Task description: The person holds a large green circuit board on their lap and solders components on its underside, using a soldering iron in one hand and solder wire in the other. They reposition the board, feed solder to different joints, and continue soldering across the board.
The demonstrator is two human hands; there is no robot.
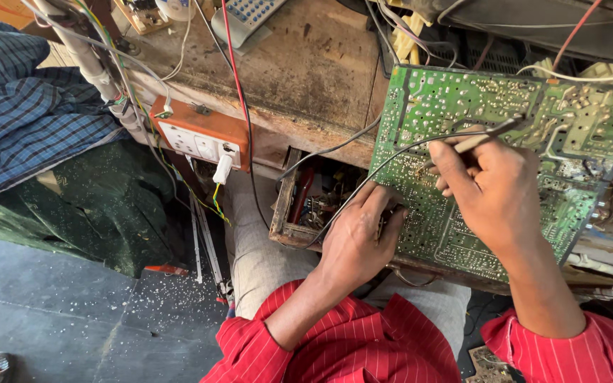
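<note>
A large green circuit board [505, 120] stands tilted, solder side toward me, against the wooden bench. My right hand [487, 188] grips a thin soldering iron [494, 133] whose tip touches the board near its upper middle; a dark cord runs from it down to the left. My left hand [360, 237] holds the board's lower left edge, fingers curled around it. Both sleeves are red with thin stripes.
An open wooden drawer [310, 195] with tools sits left of the board. An orange socket box [200, 135] with a white plug hangs on the bench front [306, 78]. Wires dangle around it. Blue checked cloth [23, 106] lies at left above a dark green bundle.
</note>
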